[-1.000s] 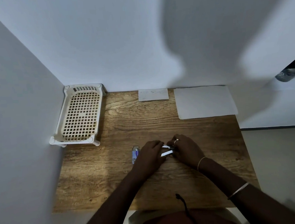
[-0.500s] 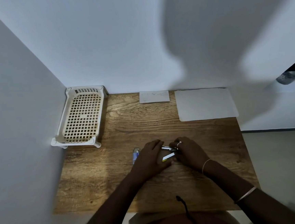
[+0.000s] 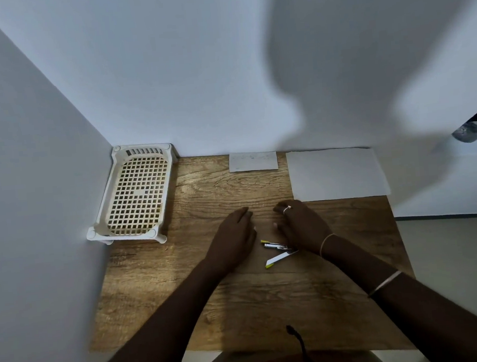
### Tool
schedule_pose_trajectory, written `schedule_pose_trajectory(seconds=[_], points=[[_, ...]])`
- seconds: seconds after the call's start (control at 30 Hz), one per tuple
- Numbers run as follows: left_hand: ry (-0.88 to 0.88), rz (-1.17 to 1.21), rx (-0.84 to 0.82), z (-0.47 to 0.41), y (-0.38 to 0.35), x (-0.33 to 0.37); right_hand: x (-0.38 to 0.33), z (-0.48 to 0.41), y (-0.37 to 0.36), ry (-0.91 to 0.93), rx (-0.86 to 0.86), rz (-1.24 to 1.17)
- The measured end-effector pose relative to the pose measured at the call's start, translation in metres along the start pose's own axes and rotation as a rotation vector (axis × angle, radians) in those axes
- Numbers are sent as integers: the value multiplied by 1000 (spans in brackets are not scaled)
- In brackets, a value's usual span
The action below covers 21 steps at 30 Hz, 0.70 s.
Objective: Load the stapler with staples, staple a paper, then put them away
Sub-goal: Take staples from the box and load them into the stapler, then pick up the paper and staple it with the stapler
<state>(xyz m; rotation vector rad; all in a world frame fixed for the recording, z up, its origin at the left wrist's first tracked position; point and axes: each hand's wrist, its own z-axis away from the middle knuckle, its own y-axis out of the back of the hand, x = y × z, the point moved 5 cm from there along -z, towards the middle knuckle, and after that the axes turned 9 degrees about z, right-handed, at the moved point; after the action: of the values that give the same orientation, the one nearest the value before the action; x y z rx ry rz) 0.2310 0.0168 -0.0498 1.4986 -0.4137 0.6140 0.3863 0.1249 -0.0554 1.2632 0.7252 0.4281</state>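
Both hands off stapler; it now lies hinged open at frame centre. Left hand flat, empty; right hand loosely curled, empty. Likely reaching for staples next.

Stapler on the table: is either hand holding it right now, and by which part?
Neither, apparently. The stapler lies hinged open on the table, between the left hand and right hand.

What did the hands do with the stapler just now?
Both hands let go of the opened stapler and slid away across the table toward the wall; it now lies by itself between the wrists. The left hand now hides the small blue box seen earlier beside it. The right hand has its fingers loosely curled, holding nothing. The basket, card and paper stayed put.
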Motion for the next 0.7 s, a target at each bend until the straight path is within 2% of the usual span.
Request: schedule_pose_trajectory(seconds=[0.27, 0.7], points=[[70, -81, -39, -52, 20, -21, -1, -61, 12, -22, -43, 78], [176, -250, -261, -116, 17, -50, -8, -126, 19, -28, -209, 237]])
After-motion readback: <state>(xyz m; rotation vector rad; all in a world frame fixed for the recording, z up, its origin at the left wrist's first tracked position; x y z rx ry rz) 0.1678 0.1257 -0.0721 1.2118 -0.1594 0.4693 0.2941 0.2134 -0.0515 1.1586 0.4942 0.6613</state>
